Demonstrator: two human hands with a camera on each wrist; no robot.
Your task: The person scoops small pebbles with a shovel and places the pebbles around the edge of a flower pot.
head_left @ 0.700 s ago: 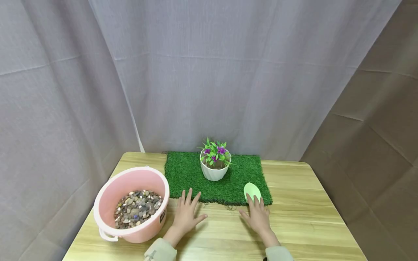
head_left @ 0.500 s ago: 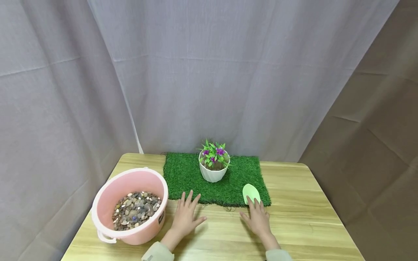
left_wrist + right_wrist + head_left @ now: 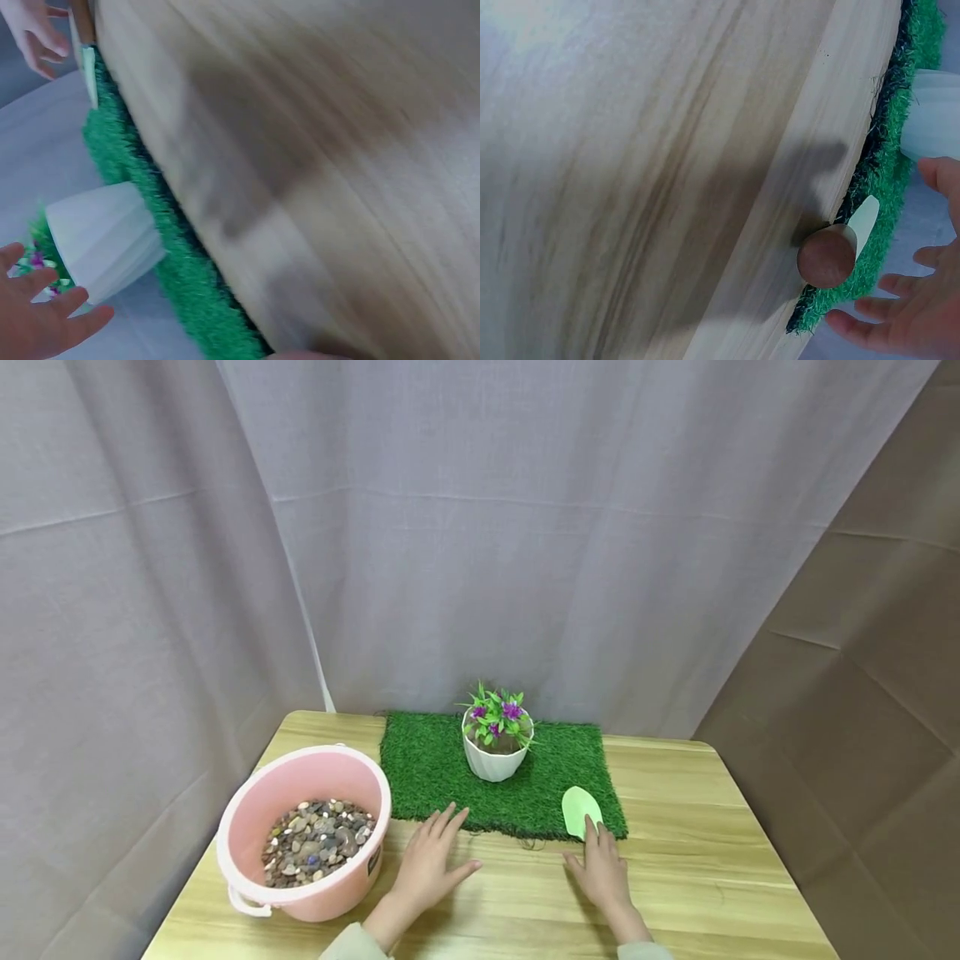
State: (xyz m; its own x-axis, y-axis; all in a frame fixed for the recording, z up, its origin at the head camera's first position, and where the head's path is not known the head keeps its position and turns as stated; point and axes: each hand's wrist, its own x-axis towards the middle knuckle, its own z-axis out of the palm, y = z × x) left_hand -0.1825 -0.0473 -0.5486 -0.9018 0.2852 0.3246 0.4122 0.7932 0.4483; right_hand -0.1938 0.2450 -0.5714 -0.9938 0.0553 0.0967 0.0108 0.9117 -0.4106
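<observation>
A small trowel with a light green blade [image 3: 579, 807] lies on the mat's front right corner. Its round brown handle end [image 3: 826, 257] points toward me in the right wrist view. My right hand [image 3: 606, 870] hovers over the handle, fingers loosely extended; a gap shows between them and the handle in the right wrist view. My left hand [image 3: 427, 868] is spread above the table, holding nothing, between the pink bucket [image 3: 251, 802] and the right hand. A white flowerpot [image 3: 495, 765] with purple flowers stands on the green turf mat [image 3: 427, 768].
The pink bucket at the left holds many pebbles [image 3: 318, 843] and has a white side handle [image 3: 249, 906]. The wooden table [image 3: 690, 860] extends to the right of the mat. Grey curtain [image 3: 480, 568] hangs behind, and brown cloth [image 3: 862, 735] at the right.
My right hand has shifted slightly right and back toward me, uncovering more of the green blade. The left hand's fingers have drawn closer together. The head view has shifted slightly.
</observation>
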